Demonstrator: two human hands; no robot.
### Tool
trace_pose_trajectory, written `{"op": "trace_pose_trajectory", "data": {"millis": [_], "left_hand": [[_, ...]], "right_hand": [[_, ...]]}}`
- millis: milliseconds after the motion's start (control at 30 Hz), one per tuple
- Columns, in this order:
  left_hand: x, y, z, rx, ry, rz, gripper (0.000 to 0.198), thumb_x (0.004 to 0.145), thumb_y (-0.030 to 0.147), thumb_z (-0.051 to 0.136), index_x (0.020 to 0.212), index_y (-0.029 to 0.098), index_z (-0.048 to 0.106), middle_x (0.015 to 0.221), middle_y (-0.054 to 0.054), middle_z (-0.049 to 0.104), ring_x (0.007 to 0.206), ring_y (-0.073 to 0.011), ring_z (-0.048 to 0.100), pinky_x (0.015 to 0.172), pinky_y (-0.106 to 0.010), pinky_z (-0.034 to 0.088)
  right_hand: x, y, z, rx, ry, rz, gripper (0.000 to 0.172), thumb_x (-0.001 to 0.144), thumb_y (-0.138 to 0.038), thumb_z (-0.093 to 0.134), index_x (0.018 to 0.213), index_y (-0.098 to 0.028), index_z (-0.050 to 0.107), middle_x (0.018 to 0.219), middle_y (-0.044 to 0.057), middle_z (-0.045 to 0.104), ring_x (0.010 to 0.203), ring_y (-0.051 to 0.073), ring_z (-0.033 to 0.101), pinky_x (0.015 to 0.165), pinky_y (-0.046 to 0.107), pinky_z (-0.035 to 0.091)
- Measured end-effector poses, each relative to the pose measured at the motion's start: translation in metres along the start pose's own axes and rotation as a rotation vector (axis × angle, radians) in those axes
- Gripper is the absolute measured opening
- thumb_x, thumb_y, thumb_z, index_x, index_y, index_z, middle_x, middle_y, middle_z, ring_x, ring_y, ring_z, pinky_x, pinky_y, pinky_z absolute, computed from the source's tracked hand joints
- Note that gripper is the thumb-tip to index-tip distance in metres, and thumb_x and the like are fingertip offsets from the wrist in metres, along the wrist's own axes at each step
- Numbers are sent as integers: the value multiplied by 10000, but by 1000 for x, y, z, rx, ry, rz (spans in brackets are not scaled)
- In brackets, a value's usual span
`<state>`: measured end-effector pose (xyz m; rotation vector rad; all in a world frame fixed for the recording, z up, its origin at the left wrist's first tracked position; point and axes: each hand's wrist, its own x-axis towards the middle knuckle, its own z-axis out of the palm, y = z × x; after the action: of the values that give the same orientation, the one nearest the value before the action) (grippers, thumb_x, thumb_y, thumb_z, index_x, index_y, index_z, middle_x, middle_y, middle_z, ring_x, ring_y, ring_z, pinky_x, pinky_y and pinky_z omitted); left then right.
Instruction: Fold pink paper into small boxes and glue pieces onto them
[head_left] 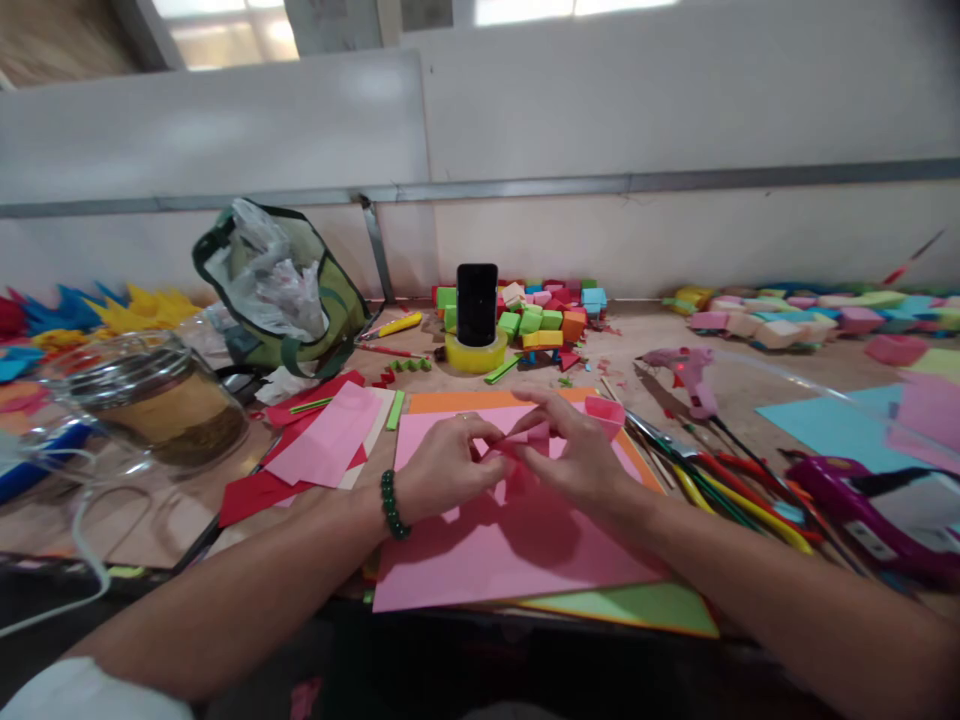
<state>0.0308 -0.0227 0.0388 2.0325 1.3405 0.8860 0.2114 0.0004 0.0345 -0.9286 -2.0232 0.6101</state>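
My left hand point(450, 458), with a green bead bracelet at its wrist, and my right hand point(574, 450) meet over a large pink sheet point(450, 570). Between them they pinch a small folded piece of pink paper point(531, 440), partly covered by my fingers. Both hands are closed on it. Just beyond my right hand lies a small pink folded paper box point(604, 412). An orange sheet point(450, 401) and a green sheet point(637, 607) show from under the pink one.
Left are pink paper strips point(330, 435), a glass jar point(161, 400) and a green bag point(330, 310). Behind, a phone point(477, 305) stands in a yellow tape roll point(475, 352) near colourful paper blocks point(551, 320). Right are a pink glue gun point(690, 375), tools point(739, 490) and a purple device point(862, 510).
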Motion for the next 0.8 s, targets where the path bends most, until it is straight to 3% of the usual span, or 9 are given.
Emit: {"op": "trace_pose_trajectory", "data": {"millis": [167,367,533,600,700,800], "left_hand": [[3,-4,1,-129,-49,-73,136,656,141,559,723,131,677,679,-15,641,610,-117,574,546,-198,432],[9,-3,-5,-265,-29,-151,119,656,153,591,703,131,697,683,-25,664,602,-113,566,540,-193,433],[8,-3,-2,-235,-26,-95,132,664,162,579,702,122,699,697,-31,670,613,-114,560,559,-198,427],[7,-3,-1,-231,-15,-96,148,661,147,558,714,122,695,698,-24,670,598,-108,549,554,-198,421],[8,-4,-2,-210,15,-96,155,668,114,518,694,127,670,642,0,643,578,-101,532,542,-190,409],[11,-4,-2,-147,64,-58,153,669,76,488,672,128,632,618,13,616,588,-100,526,549,-187,406]], "right_hand": [[-3,-4,0,137,-105,-83,503,777,-101,564,1258,-184,443,896,35,663,799,157,640,753,310,513],[3,-6,-3,192,-94,142,550,721,-137,615,1248,-172,460,862,35,652,721,150,631,647,289,520],[4,0,4,115,-63,149,460,727,-144,617,1174,-178,513,740,5,651,643,142,614,617,281,507],[3,0,1,82,-10,77,418,753,-176,619,1157,-181,513,827,36,661,720,161,625,648,298,511],[1,-6,-9,-65,118,-198,208,787,-185,604,989,-198,560,880,58,645,793,180,596,683,320,490],[-4,-17,-13,-245,-3,-441,62,806,-195,598,866,-211,595,822,47,664,756,186,557,694,344,453]]}}
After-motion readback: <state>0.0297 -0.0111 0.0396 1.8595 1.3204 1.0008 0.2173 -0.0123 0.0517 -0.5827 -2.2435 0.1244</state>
